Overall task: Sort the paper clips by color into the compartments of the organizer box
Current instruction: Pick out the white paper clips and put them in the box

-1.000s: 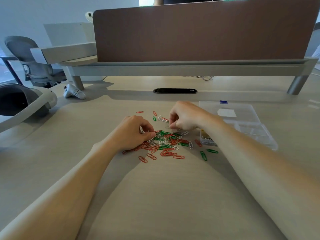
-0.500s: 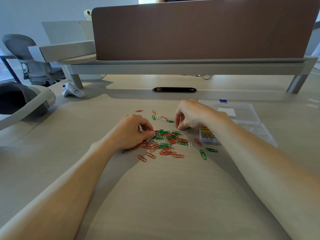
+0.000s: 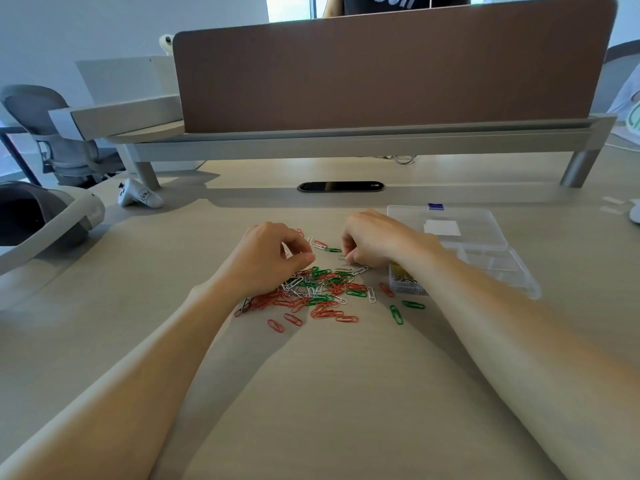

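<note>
A pile of red, green and white paper clips (image 3: 322,289) lies on the desk between my hands. My left hand (image 3: 266,261) hovers over the pile's left side with curled fingers, thumb against forefinger, and a bit of pale clip shows inside the grip. My right hand (image 3: 377,242) is at the pile's far right edge, fingertips curled down and pinching a silver clip (image 3: 343,258) on the desk. The clear organizer box (image 3: 491,268) lies open right of my right wrist. Its nearest compartment (image 3: 405,284) holds silver and yellow clips.
Stray green clips (image 3: 396,314) and red clips (image 3: 276,325) lie near the pile's front. A white headset (image 3: 52,216) and a controller (image 3: 138,197) sit at the left. A brown divider screen (image 3: 381,64) on a raised shelf crosses the back, with a person behind it.
My left hand has risen a little off the pile with its fingers still curled. My right hand has stayed at the pile's far edge, its fingertips closing on a silver clip.
</note>
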Motion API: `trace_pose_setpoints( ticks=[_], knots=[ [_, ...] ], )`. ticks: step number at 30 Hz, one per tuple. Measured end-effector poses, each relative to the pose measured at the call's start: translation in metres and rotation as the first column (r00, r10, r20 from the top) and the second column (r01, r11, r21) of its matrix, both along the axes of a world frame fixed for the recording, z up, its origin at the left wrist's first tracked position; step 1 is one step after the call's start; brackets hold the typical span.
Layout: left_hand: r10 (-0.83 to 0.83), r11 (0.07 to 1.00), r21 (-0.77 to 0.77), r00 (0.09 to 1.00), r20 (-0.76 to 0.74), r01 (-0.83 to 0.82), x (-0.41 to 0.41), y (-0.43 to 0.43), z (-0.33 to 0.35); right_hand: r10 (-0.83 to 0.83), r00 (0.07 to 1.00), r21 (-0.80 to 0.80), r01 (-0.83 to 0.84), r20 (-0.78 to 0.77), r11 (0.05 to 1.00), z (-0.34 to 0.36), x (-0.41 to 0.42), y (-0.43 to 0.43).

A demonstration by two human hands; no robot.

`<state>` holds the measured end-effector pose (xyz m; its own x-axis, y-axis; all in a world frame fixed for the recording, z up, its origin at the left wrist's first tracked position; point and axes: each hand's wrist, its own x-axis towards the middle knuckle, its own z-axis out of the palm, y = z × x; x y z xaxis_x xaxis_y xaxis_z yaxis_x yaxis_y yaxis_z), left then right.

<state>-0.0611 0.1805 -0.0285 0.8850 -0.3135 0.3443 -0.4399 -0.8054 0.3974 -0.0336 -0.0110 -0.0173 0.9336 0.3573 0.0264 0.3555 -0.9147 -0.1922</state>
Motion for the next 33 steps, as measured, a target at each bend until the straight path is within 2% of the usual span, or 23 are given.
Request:
trace_pose_setpoints(
  ticks=[6, 11, 16, 19, 24, 33],
  knots=[
    [-0.039, 0.991, 0.117, 0.981, -0.189, 0.062, 0.022, -0.033, 0.02, -0.034, 0.998, 0.181, 0.024, 0.048, 0.983, 0.017, 0.006, -0.017],
    [-0.112, 0.945, 0.245, 0.92, -0.375, 0.215, 0.035, -0.055, 0.022, -0.057, 0.998, 0.203, 0.055, 0.005, 0.978, 0.02, 0.009, -0.034],
    [-0.095, 0.907, 0.332, 0.894, -0.438, 0.259, 0.039, -0.062, 0.023, -0.068, 0.998, 0.234, 0.065, 0.002, 0.97, 0.023, 0.009, -0.039],
    [-0.092, 0.926, 0.298, 0.903, -0.42, 0.232, 0.041, -0.063, 0.025, -0.074, 0.997, 0.24, 0.07, 0.009, 0.968, 0.024, 0.009, -0.042],
    [-0.126, 0.976, 0.139, 0.959, -0.255, 0.165, 0.039, -0.071, 0.02, -0.098, 0.995, 0.236, 0.095, 0.0, 0.967, 0.028, 0.01, -0.052],
    [-0.079, 0.953, 0.269, 0.971, -0.224, 0.14, 0.038, -0.083, 0.008, -0.108, 0.993, 0.221, 0.096, 0.044, 0.971, 0.021, 0.017, -0.057]
  ],
)
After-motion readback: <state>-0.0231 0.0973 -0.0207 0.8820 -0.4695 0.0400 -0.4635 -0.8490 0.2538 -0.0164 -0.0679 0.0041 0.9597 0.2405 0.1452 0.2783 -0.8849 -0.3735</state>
